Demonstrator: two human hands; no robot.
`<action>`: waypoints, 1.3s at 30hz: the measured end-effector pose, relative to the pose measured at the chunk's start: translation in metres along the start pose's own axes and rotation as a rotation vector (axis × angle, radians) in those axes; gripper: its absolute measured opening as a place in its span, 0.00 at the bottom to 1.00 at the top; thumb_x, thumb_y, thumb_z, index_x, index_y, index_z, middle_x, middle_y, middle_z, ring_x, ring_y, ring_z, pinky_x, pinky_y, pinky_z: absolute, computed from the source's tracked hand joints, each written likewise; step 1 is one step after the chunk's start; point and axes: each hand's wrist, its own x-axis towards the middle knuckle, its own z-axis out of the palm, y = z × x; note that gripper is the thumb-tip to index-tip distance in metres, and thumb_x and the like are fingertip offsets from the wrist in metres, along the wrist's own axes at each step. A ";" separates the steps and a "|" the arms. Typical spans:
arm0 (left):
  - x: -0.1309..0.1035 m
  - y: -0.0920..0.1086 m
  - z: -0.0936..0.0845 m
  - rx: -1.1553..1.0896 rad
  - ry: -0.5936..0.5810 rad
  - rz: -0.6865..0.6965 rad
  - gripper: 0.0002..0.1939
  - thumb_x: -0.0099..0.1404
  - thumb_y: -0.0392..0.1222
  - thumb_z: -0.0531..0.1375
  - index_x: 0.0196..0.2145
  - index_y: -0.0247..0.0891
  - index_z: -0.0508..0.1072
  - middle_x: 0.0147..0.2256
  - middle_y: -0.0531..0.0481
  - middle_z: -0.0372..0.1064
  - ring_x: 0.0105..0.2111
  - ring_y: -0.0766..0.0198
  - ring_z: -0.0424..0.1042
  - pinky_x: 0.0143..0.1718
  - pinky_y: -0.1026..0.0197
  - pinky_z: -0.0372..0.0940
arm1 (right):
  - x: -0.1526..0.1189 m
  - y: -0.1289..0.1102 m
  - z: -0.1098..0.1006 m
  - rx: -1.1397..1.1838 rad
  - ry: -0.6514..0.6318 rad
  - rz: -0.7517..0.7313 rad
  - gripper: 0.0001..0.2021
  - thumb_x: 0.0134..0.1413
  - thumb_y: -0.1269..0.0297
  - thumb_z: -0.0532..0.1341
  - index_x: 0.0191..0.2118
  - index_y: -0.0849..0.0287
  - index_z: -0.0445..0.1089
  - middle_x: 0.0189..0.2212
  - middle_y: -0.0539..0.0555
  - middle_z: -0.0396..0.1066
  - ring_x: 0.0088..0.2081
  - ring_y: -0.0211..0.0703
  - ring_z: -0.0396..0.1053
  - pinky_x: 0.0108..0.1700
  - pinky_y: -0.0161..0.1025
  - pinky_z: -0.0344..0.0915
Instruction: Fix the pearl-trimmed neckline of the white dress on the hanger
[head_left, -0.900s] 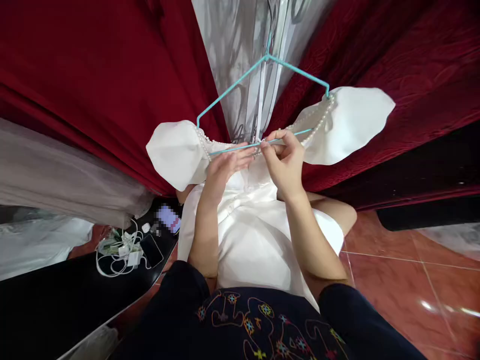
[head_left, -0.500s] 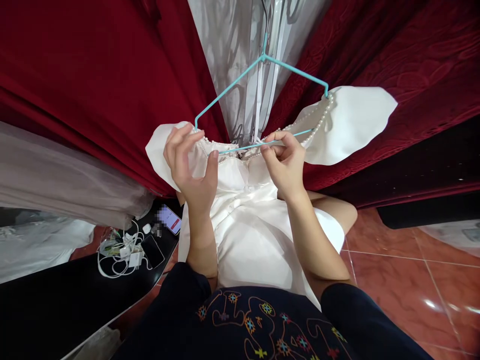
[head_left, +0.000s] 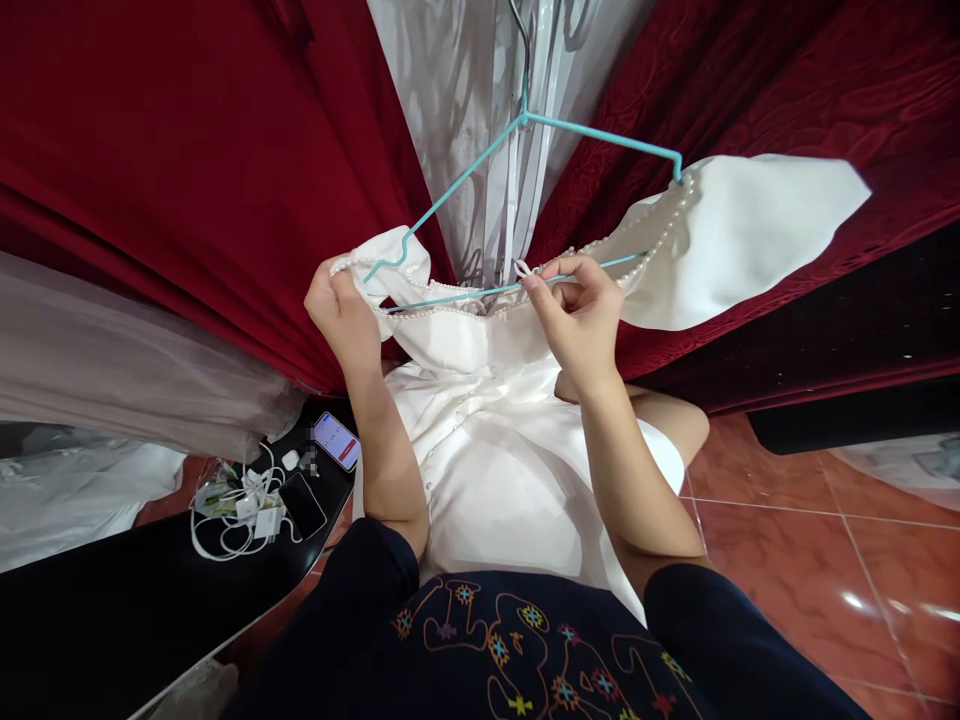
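Observation:
A white dress (head_left: 510,480) with pearl-edged straps lies across my lap, its top on a light blue hanger (head_left: 600,133). My left hand (head_left: 343,310) is closed round the left strap, whose pearl edge shows at the fingers; the hanger's left end sticks out beside it, inside the strap opening. With thumb and index finger my right hand (head_left: 574,300) pinches a small white loop (head_left: 523,268) at the neckline, close to the hanger's bottom bar. On the right, the other white sleeve (head_left: 757,240) sits at the hanger's right end.
Red curtains (head_left: 187,130) hang on both sides, with whitish fabric (head_left: 450,110) between them. At the left, a black table (head_left: 150,590) holds white cables (head_left: 225,535), a dark phone (head_left: 304,505) and a lit phone (head_left: 336,440). Red floor tiles (head_left: 780,560) show at the right.
My left hand has moved left and closed on the strap, pulling it away from the hanger's left end. The hanger and right sleeve have shifted slightly right. My right hand keeps its pinch.

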 end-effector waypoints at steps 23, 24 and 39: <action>-0.076 0.015 0.012 -0.425 -0.730 0.014 0.21 0.77 0.60 0.59 0.52 0.44 0.80 0.56 0.40 0.81 0.63 0.47 0.77 0.66 0.45 0.71 | 0.001 0.005 0.022 0.043 -0.025 0.024 0.21 0.62 0.39 0.68 0.40 0.53 0.69 0.17 0.40 0.49 0.20 0.32 0.47 0.26 0.38 0.44; -0.079 0.017 0.016 -0.447 -0.684 0.004 0.20 0.77 0.60 0.59 0.49 0.44 0.80 0.53 0.41 0.82 0.62 0.48 0.78 0.65 0.46 0.72 | 0.001 0.003 0.021 0.028 -0.030 0.020 0.21 0.62 0.39 0.68 0.40 0.53 0.70 0.18 0.40 0.49 0.20 0.32 0.47 0.26 0.38 0.45; -0.074 0.015 0.018 -0.507 -0.396 0.000 0.15 0.76 0.58 0.61 0.41 0.44 0.76 0.35 0.49 0.82 0.51 0.52 0.84 0.64 0.46 0.72 | 0.043 0.016 -0.057 -0.274 0.409 -0.300 0.06 0.60 0.72 0.67 0.41 0.61 0.81 0.39 0.60 0.81 0.44 0.48 0.78 0.50 0.48 0.72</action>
